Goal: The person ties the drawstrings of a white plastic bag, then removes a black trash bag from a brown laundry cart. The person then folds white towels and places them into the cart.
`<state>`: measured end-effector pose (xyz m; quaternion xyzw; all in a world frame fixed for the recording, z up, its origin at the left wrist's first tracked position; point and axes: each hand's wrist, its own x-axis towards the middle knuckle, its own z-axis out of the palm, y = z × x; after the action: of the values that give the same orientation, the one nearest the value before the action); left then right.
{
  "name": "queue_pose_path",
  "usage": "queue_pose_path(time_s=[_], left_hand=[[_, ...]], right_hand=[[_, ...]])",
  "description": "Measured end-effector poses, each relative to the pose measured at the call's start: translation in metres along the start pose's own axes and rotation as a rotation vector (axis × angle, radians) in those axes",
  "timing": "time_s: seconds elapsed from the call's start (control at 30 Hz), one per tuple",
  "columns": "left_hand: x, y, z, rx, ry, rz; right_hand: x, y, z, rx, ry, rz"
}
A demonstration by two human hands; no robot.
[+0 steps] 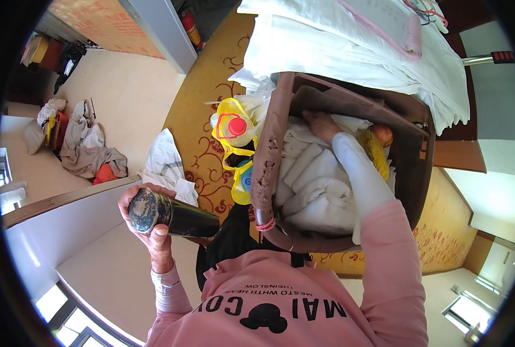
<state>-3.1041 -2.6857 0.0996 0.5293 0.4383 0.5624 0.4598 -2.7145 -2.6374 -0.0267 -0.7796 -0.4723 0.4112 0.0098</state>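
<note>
My left hand (129, 208) is closed around one end of a dark cylindrical flask (194, 219), whose worn, scuffed end faces me. The flask lies tilted on its side in the air, left of a brown cart bag (264, 186). Inside that bag, my right hand (324, 126) reaches down among crumpled white cloths (322, 186). Its fingertips lie at the brown inner flap (331, 102), and whether they grip anything is hidden. Beside my right forearm are a yellow bristly brush or duster (374, 152) and a round reddish object (382, 135).
Folded white linen (318, 47) is stacked behind the bag, with a pink-edged pad (383, 26) on top. Yellow holders with a red-capped bottle (238, 126) hang at the bag's left. A white cloth (164, 156) and a doorframe (166, 39) are further left, with a fire extinguisher (190, 28) beyond.
</note>
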Motion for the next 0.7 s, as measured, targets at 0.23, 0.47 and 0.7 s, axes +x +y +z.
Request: queue_pose_path(time_s=[0.23, 0.47, 0.7], left_hand=[[-0.001, 0.006, -0.005, -0.065, 0.029, -0.024], [-0.006, 0.005, -0.018, -0.026, 0.069, 0.013], [-0.021, 0.007, -0.034, -0.006, 0.28, -0.067]], right_hand=[[0.037, 0.011, 0.027, -0.388, -0.014, -0.326], [0.007, -0.003, 0.002, -0.233, -0.029, 0.124], [0.052, 0.009, 0.005, -0.366, -0.01, -0.123]])
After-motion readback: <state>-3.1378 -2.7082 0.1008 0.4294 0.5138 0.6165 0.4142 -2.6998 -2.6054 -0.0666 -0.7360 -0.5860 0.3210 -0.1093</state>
